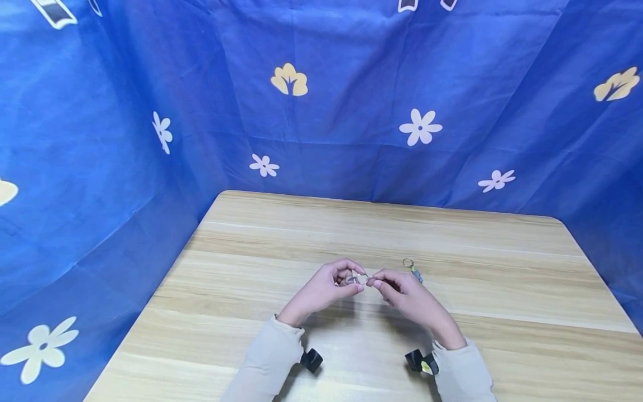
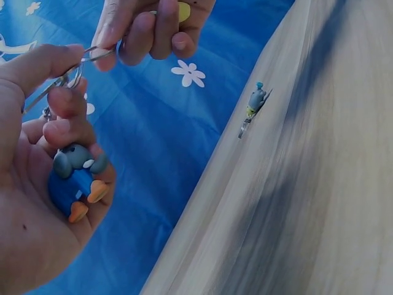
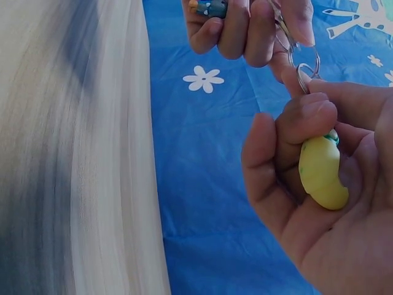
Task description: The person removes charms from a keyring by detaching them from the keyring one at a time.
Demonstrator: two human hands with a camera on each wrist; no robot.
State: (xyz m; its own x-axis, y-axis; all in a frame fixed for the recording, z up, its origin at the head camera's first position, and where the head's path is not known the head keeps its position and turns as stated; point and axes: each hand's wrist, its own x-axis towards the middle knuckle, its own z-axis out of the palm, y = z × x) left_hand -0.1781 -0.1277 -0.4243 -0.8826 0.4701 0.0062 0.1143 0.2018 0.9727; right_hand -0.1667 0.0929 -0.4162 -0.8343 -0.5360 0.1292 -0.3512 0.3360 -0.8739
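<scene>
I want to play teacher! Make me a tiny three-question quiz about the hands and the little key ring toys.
1. True or false: the left hand cradles a blue toy with orange feet in its palm.
2. What colour is the charm tucked in the right hand? A) red B) yellow C) black
3. Fill the gap: a third key ring toy lies untouched on the wooden ____.

Key: 1 true. 2 B. 3 table. Both hands also pinch metal rings where their fingertips meet.
</scene>
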